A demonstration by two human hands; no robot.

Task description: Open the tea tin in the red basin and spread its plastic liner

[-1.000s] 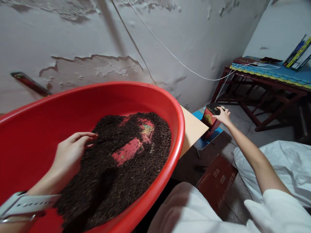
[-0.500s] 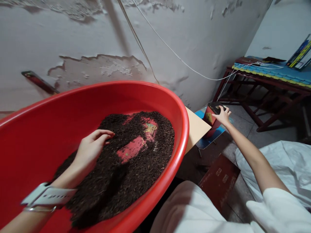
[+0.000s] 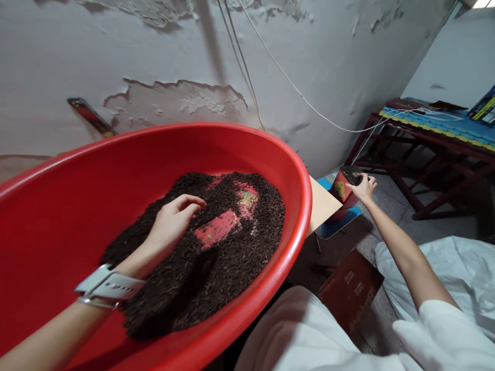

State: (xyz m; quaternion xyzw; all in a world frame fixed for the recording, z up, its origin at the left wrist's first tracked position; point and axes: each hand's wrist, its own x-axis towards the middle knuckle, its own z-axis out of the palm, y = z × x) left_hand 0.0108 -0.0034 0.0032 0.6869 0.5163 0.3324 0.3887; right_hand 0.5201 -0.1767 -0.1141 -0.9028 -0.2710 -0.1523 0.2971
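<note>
A big red plastic basin [image 3: 297,206] fills the left of the view, tilted toward me. Dark loose tea leaves [image 3: 228,268] lie heaped in its bottom, with a patch of bare red showing in the middle. My left hand [image 3: 174,224], a white watch on its wrist, rests palm-down on the leaves with fingers curled into them. My right arm stretches out to the right, and my right hand [image 3: 363,188] grips the top of a small red box [image 3: 341,190] that stands on a blue surface on the floor.
A tan board [image 3: 320,203] juts out beside the basin. A dark red lid or box [image 3: 350,288] lies on the floor below. A red wooden table [image 3: 436,139] with blue mats stands at the right. White cloth [image 3: 460,273] lies near my arm. Cables hang along the peeling wall.
My left hand has slid forward across the leaves toward the middle of the basin. My right hand stays on the red box. The view has shifted slightly.
</note>
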